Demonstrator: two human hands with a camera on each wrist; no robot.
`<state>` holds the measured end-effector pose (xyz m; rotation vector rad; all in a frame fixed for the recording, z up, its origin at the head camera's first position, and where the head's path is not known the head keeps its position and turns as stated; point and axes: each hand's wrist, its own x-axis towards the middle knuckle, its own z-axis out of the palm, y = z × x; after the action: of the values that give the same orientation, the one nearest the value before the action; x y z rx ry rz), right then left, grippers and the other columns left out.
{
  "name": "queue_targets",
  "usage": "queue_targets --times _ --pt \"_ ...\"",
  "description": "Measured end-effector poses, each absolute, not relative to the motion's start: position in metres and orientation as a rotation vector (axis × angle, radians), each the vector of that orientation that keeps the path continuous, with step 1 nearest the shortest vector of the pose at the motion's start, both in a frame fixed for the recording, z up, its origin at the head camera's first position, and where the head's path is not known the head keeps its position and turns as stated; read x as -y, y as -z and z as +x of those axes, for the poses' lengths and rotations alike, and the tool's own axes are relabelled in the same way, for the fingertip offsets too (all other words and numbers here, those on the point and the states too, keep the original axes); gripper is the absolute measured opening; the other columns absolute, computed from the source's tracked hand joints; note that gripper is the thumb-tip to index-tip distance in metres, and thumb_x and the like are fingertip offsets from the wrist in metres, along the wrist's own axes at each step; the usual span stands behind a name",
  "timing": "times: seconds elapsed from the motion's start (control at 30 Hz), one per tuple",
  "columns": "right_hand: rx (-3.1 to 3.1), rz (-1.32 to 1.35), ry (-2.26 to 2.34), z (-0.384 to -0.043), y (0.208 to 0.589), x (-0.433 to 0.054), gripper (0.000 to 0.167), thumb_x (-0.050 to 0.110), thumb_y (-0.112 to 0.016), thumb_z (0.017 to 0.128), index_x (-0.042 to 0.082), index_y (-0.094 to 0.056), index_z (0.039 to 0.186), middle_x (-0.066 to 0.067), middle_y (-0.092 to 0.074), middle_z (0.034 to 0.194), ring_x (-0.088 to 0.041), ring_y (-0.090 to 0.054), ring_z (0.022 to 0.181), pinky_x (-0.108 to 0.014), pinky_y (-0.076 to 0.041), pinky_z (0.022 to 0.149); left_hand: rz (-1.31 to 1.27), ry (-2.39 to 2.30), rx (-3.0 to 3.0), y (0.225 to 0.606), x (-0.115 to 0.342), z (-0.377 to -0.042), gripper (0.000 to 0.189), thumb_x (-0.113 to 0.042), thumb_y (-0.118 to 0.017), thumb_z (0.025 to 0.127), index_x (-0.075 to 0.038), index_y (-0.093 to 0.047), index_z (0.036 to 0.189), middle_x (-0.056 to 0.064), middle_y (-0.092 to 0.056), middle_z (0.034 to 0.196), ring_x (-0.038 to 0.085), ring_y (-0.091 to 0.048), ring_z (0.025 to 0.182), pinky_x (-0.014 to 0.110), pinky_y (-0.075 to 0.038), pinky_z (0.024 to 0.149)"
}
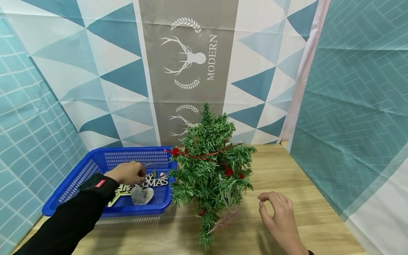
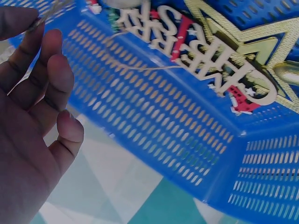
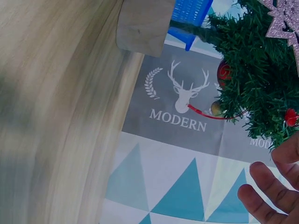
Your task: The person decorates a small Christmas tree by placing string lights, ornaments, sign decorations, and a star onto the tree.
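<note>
My left hand (image 1: 129, 173) is over the blue basket (image 1: 109, 211), thumb and index finger pinching a thin string (image 2: 52, 10). Just below these fingers in the head view hangs a grey-silver heart ornament (image 1: 142, 196). Beside it in the basket are a Merry Christmas letter sign (image 2: 205, 58) with its own loop of twine and a gold star ornament (image 2: 261, 46). My right hand (image 1: 280, 217) holds nothing, its fingers loosely bent, just right of the small green Christmas tree (image 1: 207, 166). A pink glitter snowflake (image 1: 224, 221) hangs low on the tree's near side.
Red garland (image 1: 204, 156) with red pieces wraps the tree. A red bauble (image 3: 224, 73) shows in the right wrist view, near the tree's wooden base (image 3: 145, 28). Everything stands on a wooden table (image 1: 315, 212), with patterned cloth (image 1: 255, 46) behind and at both sides.
</note>
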<state>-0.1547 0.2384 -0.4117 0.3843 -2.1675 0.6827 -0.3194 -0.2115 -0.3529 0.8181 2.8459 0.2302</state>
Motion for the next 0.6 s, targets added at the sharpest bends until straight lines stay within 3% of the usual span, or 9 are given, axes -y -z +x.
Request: queue_targets --times 0.3,0.6 --pt "2.118 0.455 -0.686 -0.153 0.401 -0.229 0.027 -0.006 -0.067 0.068 0.013 -0.063 0.086 0.005 -0.065 0.086 -0.017 -0.057 0.079 -0.047 -0.033 0.081 0.928 -0.339 -2.957 0.320 0.212 -0.286 0.009 -0.012 -0.061 0.091 -0.019 -0.064 0.086 -0.009 -0.052 0.074 0.009 -0.045 0.063 0.034 -0.036 0.064" --pt "2.110 0.519 -0.700 -0.148 0.387 -0.215 0.021 -0.001 -0.063 0.073 0.013 -0.064 0.088 0.005 -0.065 0.087 -0.017 -0.056 0.080 -0.046 -0.034 0.082 1.032 -0.433 -3.067 0.294 0.207 -0.253 0.013 -0.013 -0.061 0.091 -0.022 -0.060 0.082 -0.011 -0.048 0.073 0.007 -0.041 0.064 0.030 -0.034 0.061"
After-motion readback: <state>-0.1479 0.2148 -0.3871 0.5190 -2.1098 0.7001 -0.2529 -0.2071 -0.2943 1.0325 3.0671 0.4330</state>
